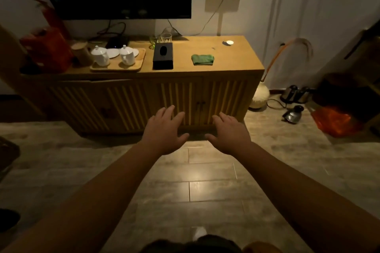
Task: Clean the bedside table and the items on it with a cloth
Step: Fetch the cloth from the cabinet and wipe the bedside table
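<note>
Both hands, left hand [164, 129] and right hand [230, 133], hover spread and empty; reach far for the folded green cloth [202, 59] (right of the black tissue box [163, 55]) first.

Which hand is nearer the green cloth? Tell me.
Right. The right hand hangs below the green cloth, slightly to its right; the left hand is farther left, below the black tissue box.

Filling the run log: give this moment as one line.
stage: before start | left hand: open, empty | right hand: open, empty | folded green cloth: untouched on wooden table
</note>
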